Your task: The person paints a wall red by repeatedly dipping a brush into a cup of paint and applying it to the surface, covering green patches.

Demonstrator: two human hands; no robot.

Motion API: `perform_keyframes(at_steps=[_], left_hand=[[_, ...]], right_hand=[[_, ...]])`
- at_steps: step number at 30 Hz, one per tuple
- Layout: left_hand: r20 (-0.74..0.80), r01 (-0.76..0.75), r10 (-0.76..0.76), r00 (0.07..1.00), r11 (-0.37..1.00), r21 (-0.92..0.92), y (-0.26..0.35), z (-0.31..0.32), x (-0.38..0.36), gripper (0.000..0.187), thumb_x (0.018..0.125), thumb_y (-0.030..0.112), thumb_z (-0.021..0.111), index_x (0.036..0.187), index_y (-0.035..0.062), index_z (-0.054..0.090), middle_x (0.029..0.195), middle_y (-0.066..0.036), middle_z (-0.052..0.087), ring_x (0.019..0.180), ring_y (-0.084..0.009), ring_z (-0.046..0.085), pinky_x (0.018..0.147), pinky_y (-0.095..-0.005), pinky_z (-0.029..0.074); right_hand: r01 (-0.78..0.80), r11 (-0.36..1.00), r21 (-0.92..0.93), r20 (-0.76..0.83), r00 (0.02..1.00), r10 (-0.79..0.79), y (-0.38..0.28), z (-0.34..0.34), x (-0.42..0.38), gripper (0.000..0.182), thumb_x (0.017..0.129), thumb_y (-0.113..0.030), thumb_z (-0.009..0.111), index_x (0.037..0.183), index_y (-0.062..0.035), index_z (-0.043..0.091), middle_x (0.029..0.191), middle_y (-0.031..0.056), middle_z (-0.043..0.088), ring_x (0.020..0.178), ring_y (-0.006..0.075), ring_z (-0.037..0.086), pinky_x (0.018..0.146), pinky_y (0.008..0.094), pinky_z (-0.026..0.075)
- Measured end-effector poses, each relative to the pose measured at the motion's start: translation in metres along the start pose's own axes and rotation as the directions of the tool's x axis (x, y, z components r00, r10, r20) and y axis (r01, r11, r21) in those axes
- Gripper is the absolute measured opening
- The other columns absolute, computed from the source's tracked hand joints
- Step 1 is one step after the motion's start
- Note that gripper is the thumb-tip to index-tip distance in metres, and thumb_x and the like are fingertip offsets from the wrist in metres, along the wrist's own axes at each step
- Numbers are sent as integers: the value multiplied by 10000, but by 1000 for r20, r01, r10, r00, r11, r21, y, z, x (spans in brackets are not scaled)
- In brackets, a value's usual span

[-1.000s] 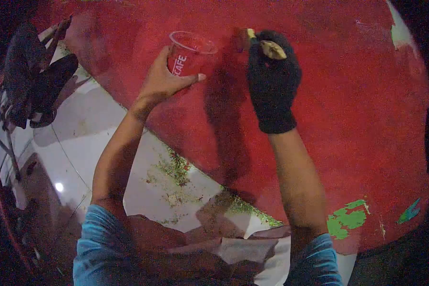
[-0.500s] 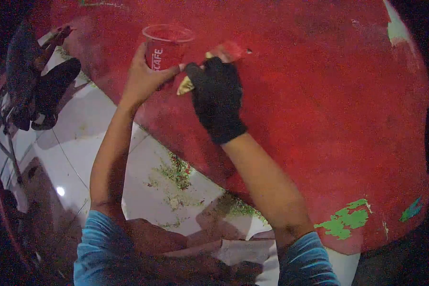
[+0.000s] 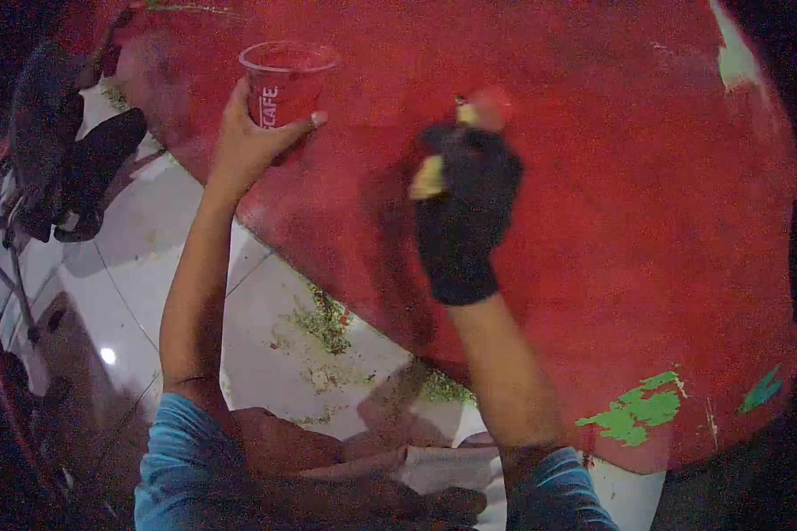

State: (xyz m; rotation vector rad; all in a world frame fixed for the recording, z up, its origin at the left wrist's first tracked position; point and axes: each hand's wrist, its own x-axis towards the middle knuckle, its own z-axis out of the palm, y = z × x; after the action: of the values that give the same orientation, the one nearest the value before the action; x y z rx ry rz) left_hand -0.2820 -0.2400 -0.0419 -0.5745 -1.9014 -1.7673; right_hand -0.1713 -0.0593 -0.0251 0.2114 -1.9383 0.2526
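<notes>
My bare left hand (image 3: 252,142) is wrapped round a clear plastic cup (image 3: 292,88) with red inside and white "CAFE" lettering on its side. The cup stays upright in front of the red wall (image 3: 611,221). In a black glove, my right hand (image 3: 469,195) grips a paintbrush (image 3: 427,179) by its pale yellow handle. Its red bristle end, smeared by motion, points up and away at the wall near a small dark spot. Much of the handle is hidden inside the glove.
Green patches (image 3: 638,411) show at the wall's lower right, and a pale patch (image 3: 735,66) at upper right. White floor tiles (image 3: 133,257) meet the wall's edge, with greenish flakes (image 3: 323,327) scattered there. Another person in dark clothes (image 3: 97,168) is at the left.
My right hand has moved right and slightly down with the paintbrush, away from the cup. My left hand and the cup have shifted a little left.
</notes>
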Motion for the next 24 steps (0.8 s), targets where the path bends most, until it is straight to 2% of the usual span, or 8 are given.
perform_keyframes(at_steps=[3, 7, 9, 12, 16, 19, 22, 24], left_hand=[[-13, -68, 68, 998, 998, -4, -8, 6, 3, 706, 570, 268, 805, 1125, 17, 450, 987, -114, 590, 845, -184, 600, 723, -303, 495], [42, -64, 67, 997, 995, -81, -9, 7, 3, 710, 570, 270, 804, 1132, 22, 447, 993, -111, 592, 851, -193, 601, 731, -310, 494], [15, -64, 64, 998, 998, 23, 5, 6, -2, 718, 570, 270, 804, 1138, 21, 442, 996, -115, 591, 860, -199, 599, 740, -316, 491], [22, -32, 30, 999, 996, 79, 11, 6, -5, 740, 564, 276, 806, 1149, 18, 432, 1008, -122, 588, 885, -206, 593, 767, -328, 483], [5, -125, 125, 992, 991, 55, 6, 12, -8, 761, 558, 286, 809, 1157, 16, 425, 1039, -127, 576, 927, -209, 577, 812, -336, 464], [22, -122, 121, 992, 990, 64, -12, 19, -2, 771, 558, 288, 810, 1164, 12, 422, 1056, -125, 568, 944, -207, 570, 831, -332, 454], [105, -52, 56, 993, 998, -36, 6, 18, -8, 784, 556, 290, 812, 1172, 6, 420, 1073, -128, 560, 959, -209, 562, 841, -328, 447], [121, -55, 68, 990, 993, -107, 8, 18, -8, 787, 554, 288, 814, 1175, 6, 420, 1080, -126, 556, 961, -208, 560, 844, -328, 445]], right_hand=[[332, 934, -131, 72, 943, -325, 7, 24, -11, 132, 797, -38, 510, 883, -78, 603, 774, 129, 547, 755, 253, 539, 689, 362, 419], [306, 952, -24, -4, 952, -307, -5, 15, 4, 173, 718, -87, 514, 869, -103, 594, 810, 139, 568, 790, 309, 538, 713, 431, 414], [49, 999, -7, -22, 999, -50, -1, -4, 21, 130, 825, -62, 492, 883, -66, 609, 815, 137, 566, 782, 271, 543, 729, 369, 414], [23, 1000, -4, -215, 976, -24, 10, -36, 42, 151, 842, -66, 463, 874, -55, 610, 839, 130, 572, 813, 288, 541, 744, 357, 411], [168, 967, -190, -291, 931, -219, 6, -46, 40, 167, 841, -60, 446, 864, -56, 612, 849, 131, 577, 835, 292, 542, 751, 360, 411], [275, 900, -337, -67, 947, -315, 11, -15, 16, 180, 827, -44, 439, 866, -64, 613, 839, 132, 580, 827, 297, 541, 747, 376, 413], [327, 934, -141, 77, 945, -319, 1, -10, 14, 173, 804, -32, 453, 861, -68, 612, 854, 132, 584, 844, 302, 541, 753, 386, 411], [133, 991, -29, 113, 985, -129, -7, -20, 27, 158, 805, -31, 464, 865, -59, 608, 862, 117, 586, 831, 286, 547, 745, 366, 418]])
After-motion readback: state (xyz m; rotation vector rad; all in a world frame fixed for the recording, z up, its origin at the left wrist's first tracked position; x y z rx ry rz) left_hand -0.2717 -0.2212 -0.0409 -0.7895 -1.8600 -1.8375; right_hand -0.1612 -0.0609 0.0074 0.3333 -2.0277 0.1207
